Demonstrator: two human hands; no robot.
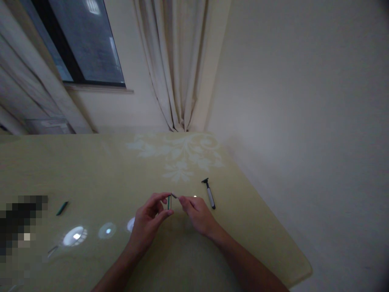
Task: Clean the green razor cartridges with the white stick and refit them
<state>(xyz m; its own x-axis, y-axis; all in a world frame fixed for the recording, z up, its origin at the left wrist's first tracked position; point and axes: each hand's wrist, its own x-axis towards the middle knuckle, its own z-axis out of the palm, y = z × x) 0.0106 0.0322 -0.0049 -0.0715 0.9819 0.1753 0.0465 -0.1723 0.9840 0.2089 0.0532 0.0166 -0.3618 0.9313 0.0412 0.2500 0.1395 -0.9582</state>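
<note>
Upright between the thumb and fingers of my left hand (148, 217) is a small green rectangular piece (169, 202) with a pale edge. My right hand (196, 211) pinches a thin, dark, narrow item (174, 195), whose tip is close to the upper end of the green piece; whether they touch is unclear. A razor (210, 196) with a grey and black handle lies on the table just right of my right hand, its black head pointing away from me.
The yellowish glossy table (258, 227) has a white floral pattern and light reflections. At the left lie another small green piece (62, 208) and a blurred dark shape (18, 219). Behind are curtains (179, 65), a window and a wall at the right.
</note>
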